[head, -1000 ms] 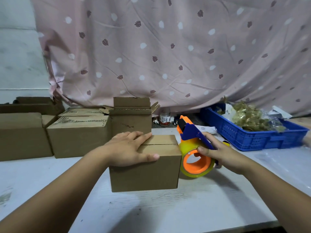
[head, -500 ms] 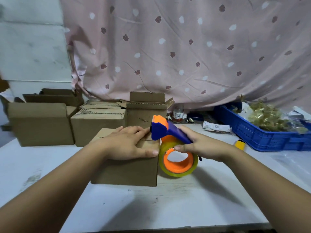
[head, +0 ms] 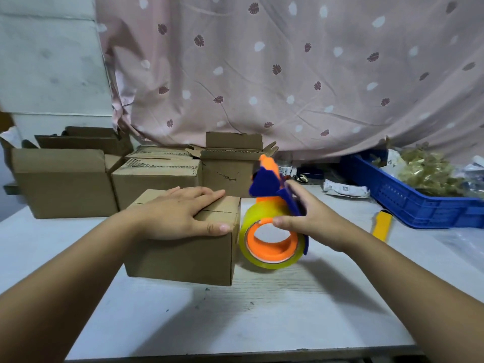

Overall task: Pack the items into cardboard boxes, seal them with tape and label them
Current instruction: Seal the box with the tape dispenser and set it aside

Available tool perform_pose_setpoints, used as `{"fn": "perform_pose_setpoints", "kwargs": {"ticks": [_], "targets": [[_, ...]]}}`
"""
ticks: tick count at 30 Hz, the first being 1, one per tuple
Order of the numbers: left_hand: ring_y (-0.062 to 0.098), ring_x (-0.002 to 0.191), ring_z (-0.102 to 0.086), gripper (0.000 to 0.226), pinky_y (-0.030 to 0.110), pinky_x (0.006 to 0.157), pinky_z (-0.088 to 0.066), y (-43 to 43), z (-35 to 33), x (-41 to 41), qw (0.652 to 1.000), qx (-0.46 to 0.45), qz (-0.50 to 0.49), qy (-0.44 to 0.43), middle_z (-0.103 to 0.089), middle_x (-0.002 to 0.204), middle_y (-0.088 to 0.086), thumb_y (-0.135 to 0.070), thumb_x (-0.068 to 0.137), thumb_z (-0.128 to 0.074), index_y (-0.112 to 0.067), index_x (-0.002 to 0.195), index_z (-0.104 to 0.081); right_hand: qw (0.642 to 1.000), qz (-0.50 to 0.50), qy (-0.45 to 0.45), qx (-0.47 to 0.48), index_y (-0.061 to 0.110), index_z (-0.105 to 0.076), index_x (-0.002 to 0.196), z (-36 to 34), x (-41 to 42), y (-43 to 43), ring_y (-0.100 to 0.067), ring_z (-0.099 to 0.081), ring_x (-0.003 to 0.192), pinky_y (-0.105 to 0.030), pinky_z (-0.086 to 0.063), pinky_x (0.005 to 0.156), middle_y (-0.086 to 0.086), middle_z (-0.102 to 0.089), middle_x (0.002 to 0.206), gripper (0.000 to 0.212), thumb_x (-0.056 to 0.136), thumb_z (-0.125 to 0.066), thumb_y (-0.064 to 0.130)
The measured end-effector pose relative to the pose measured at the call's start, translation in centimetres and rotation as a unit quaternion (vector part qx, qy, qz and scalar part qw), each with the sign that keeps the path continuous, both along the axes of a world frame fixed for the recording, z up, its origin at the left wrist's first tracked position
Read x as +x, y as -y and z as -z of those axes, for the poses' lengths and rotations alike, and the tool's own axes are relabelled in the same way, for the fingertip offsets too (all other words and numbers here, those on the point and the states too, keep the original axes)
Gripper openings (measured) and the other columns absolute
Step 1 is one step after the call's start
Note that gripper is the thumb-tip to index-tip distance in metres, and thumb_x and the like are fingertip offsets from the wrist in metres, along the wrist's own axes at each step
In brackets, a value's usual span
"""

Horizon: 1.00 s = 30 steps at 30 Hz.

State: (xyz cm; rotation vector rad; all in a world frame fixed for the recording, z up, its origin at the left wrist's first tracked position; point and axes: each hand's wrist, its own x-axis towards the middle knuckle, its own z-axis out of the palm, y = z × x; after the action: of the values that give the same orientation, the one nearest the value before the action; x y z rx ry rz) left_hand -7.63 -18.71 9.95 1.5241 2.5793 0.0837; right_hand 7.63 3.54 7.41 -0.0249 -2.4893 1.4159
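Sealing step: our left hand (head: pixel 180 213) lies flat and open on the closed cardboard box (head: pixel 183 239), pinning its flaps, while our right hand (head: pixel 311 221) grips the tape dispenser (head: pixel 272 221) just right of the box, low on the surface (head: pixel 235 310). Next, we judge, the dispenser must rise onto the top seam beside our left fingers (head: pixel 207 195).

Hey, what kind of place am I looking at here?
Probably a small home or back-room packing station. Plain cardboard boxes are lined up on a white table, a blue crate holds wrapped goods, and the right hand holds a tape dispenser.
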Motion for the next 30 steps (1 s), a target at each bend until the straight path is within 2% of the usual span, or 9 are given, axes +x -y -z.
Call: {"fn": "perform_pose_setpoints", "kwargs": {"ticks": [2, 6, 11, 14, 16, 19, 22, 25, 30], "targets": [[0.002, 0.137, -0.016, 0.119, 0.031, 0.116, -0.006, -0.1, 0.0, 0.0, 1.0, 0.0, 0.0, -0.003, -0.016, 0.151, -0.021, -0.101, 0.042, -0.007, -0.046, 0.148, -0.003, 0.999, 0.014, -0.024, 0.018, 0.038, -0.046, 0.122, -0.1, 0.5, -0.7, -0.011, -0.063, 0.098, -0.028, -0.053, 0.084, 0.007, -0.063, 0.11, 0.074, 0.057, -0.078, 0.052], [0.003, 0.14, -0.013, 0.107, 0.031, 0.116, -0.004, 0.0, 0.1, 0.1, 1.0, 0.002, -0.019, 0.0, -0.014, 0.155, -0.018, -0.097, 0.055, -0.014, -0.045, 0.148, -0.005, 0.979, 0.058, 0.027, 0.195, 0.04, -0.045, 0.112, 1.0, 1.5, -2.1, -0.016, -0.058, 0.082, -0.024, -0.046, 0.072, 0.007, -0.062, 0.093, 0.062, 0.06, -0.075, 0.055], [0.003, 0.141, -0.01, 0.096, 0.028, 0.115, -0.002, -0.1, -0.2, 0.6, 1.0, -0.003, -0.03, 0.001, -0.013, 0.155, -0.019, -0.092, 0.066, -0.016, -0.044, 0.149, -0.006, 0.985, 0.068, -0.003, 0.157, 0.042, -0.051, 0.109, 1.5, 3.1, -3.7, -0.016, -0.056, 0.08, -0.029, -0.045, 0.073, 0.009, -0.059, 0.089, 0.059, 0.059, -0.076, 0.061], [0.003, 0.142, -0.01, 0.1, 0.028, 0.115, -0.002, -0.1, -0.2, 0.6, 1.0, -0.002, -0.03, 0.001, -0.013, 0.155, -0.019, -0.094, 0.061, -0.017, -0.045, 0.148, -0.007, 0.968, 0.061, 0.031, 0.243, 0.072, -0.029, 0.116, 0.6, 3.9, -4.0, -0.008, -0.057, 0.094, -0.018, -0.046, 0.078, 0.015, -0.059, 0.108, 0.072, 0.059, -0.073, 0.064], [0.003, 0.142, -0.01, 0.099, 0.028, 0.115, -0.002, 0.0, -0.1, 0.4, 1.0, 0.0, -0.029, 0.002, -0.013, 0.155, -0.02, -0.095, 0.062, -0.018, -0.046, 0.148, -0.007, 0.954, 0.07, 0.047, 0.287, 0.078, -0.011, 0.124, 0.4, 4.5, -4.3, -0.012, -0.054, 0.101, -0.022, -0.044, 0.085, 0.013, -0.056, 0.12, 0.086, 0.055, -0.061, 0.074], [0.002, 0.141, -0.012, 0.112, 0.029, 0.116, -0.004, 0.1, 0.0, 0.3, 1.0, 0.009, -0.017, -0.003, -0.014, 0.154, -0.021, -0.098, 0.048, -0.01, -0.046, 0.147, -0.007, 0.934, 0.06, 0.047, 0.35, 0.079, 0.0, 0.126, 0.1, 4.8, -4.2, 0.001, -0.044, 0.097, -0.012, -0.033, 0.082, 0.023, -0.045, 0.107, 0.086, 0.057, -0.052, 0.078], [0.002, 0.14, -0.013, 0.122, 0.028, 0.115, -0.006, 0.2, 0.1, 0.3, 1.0, 0.02, -0.014, -0.006, -0.015, 0.153, -0.022, -0.102, 0.039, -0.004, -0.046, 0.147, -0.008, 0.92, 0.047, 0.048, 0.385, 0.079, -0.01, 0.122, -0.5, 4.5, -3.6, 0.005, -0.04, 0.096, -0.007, -0.031, 0.079, 0.018, -0.039, 0.1, 0.078, 0.064, -0.063, 0.074], [0.003, 0.138, -0.018, 0.121, 0.028, 0.114, -0.009, 0.2, 0.3, 0.4, 0.999, 0.035, -0.006, -0.021, -0.018, 0.152, -0.024, -0.103, 0.037, -0.002, -0.049, 0.146, -0.01, 0.915, 0.037, 0.052, 0.399, 0.072, -0.021, 0.125, -1.3, 3.9, -3.0, -0.003, -0.045, 0.092, -0.018, -0.037, 0.084, 0.014, -0.043, 0.099, 0.072, 0.072, -0.069, 0.062], [0.008, 0.139, -0.022, 0.078, 0.03, 0.113, -0.015, 0.3, 0.8, 0.4, 0.997, 0.07, 0.025, -0.037, -0.017, 0.153, -0.024, -0.101, 0.046, -0.003, -0.078, 0.121, -0.009, 0.889, 0.03, 0.121, 0.441, 0.059, -0.03, 0.137, -2.6, 2.5, -1.3, -0.008, -0.042, 0.093, -0.026, -0.039, 0.084, 0.008, -0.044, 0.1, 0.068, 0.079, -0.066, 0.056]]}}
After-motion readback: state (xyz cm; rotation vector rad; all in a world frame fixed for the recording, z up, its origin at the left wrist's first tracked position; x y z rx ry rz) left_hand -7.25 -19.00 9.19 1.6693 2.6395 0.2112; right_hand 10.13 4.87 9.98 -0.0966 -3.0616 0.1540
